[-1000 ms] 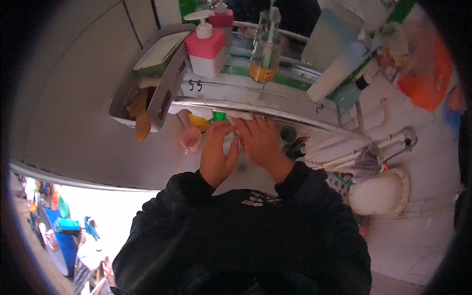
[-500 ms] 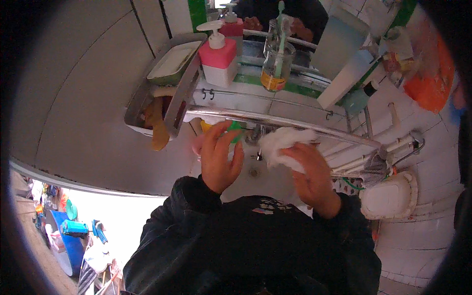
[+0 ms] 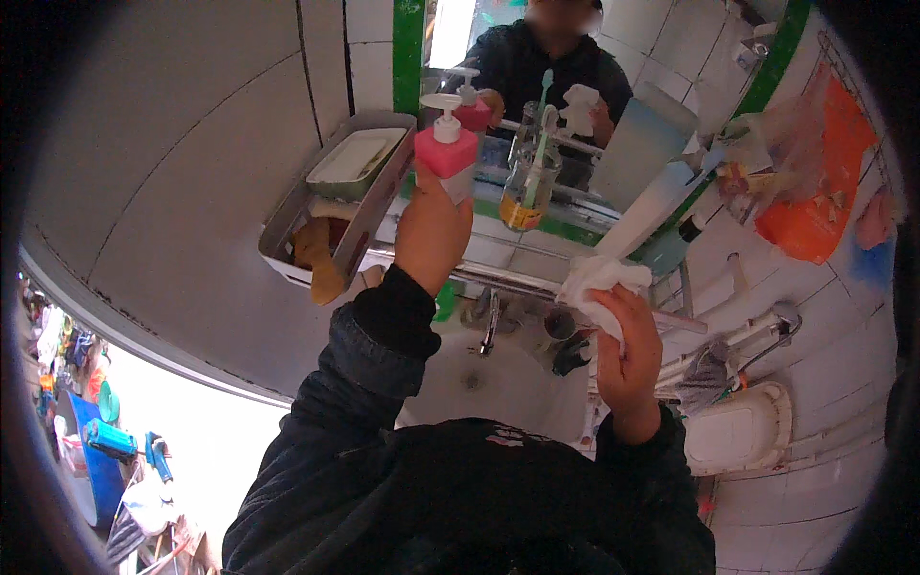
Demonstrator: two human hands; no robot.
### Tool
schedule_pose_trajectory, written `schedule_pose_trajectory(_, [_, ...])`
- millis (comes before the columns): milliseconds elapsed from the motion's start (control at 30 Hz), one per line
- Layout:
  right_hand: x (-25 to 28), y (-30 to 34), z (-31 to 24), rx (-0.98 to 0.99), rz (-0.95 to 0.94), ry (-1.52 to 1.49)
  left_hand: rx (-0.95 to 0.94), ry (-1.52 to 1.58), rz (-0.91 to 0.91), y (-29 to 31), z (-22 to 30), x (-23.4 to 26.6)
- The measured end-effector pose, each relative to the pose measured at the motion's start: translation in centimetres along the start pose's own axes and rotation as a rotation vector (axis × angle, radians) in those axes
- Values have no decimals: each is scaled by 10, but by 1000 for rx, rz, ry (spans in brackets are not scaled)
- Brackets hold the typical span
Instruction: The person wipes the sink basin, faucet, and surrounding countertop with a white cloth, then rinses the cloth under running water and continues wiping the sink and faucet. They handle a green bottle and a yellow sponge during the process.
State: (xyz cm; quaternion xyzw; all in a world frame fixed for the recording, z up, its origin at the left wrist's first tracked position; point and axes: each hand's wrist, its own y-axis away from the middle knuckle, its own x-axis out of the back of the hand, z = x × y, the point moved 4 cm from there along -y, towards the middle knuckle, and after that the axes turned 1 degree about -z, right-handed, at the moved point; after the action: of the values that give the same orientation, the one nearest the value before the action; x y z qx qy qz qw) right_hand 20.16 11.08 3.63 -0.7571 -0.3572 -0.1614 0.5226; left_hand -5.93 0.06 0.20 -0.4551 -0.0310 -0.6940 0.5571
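1. So the left hand (image 3: 436,230) is up against a pink-and-white pump bottle (image 3: 447,151), covering its lower left part. The pump top sticks up just beyond the hand. The fingertips are mostly hidden, so I honestly can't tell whether it's closed around the bottle.
2. The right hand (image 3: 628,350) is gripping a crumpled white cloth (image 3: 602,286), or maybe tissue, can't say which. It's bunched up at the fingers and pokes out past them on the far side.
3. Right of the left hand there's a clear jar (image 3: 522,213) with a yellow label and toothbrushes (image 3: 540,158) standing in it.
4. Left of that same hand sits a grey basket (image 3: 385,196). There's a lidded soap box (image 3: 362,158) in it, plus a brown brush-like thing (image 3: 326,278) hanging over the near end.
5. Between the two hands and lower down you've got the faucet (image 3: 491,328) over a white sink (image 3: 541,388). A metal rail (image 3: 522,281) runs across above it.
6. Beyond both hands is a mirror (image 3: 661,48) with a green frame, showing the person's reflection.
7. Off to the right of the right hand: a greyish rag (image 3: 704,372) and a pale basin (image 3: 738,431), with an orange bag (image 3: 815,220) hanging farther up.
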Motion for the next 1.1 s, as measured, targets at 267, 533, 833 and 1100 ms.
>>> schedule_pose_trajectory(267, [-4, -21, -9, 66, -76, -18, -72, 161, -162, 1, 8, -15])
schedule_pose_trajectory(533, [-69, -94, -29, 160, -403, -57, -400, -135, 90, 94, 16, 20])
schedule_pose_trajectory(833, [-254, -148, 6, 286, -985, 393, -316, -11, 136, 130, -18, 42])
schedule_pose_trajectory(1100, [-259, -161, 8, 319, -928, 173, -329, 33, 81, 129, -24, 40])
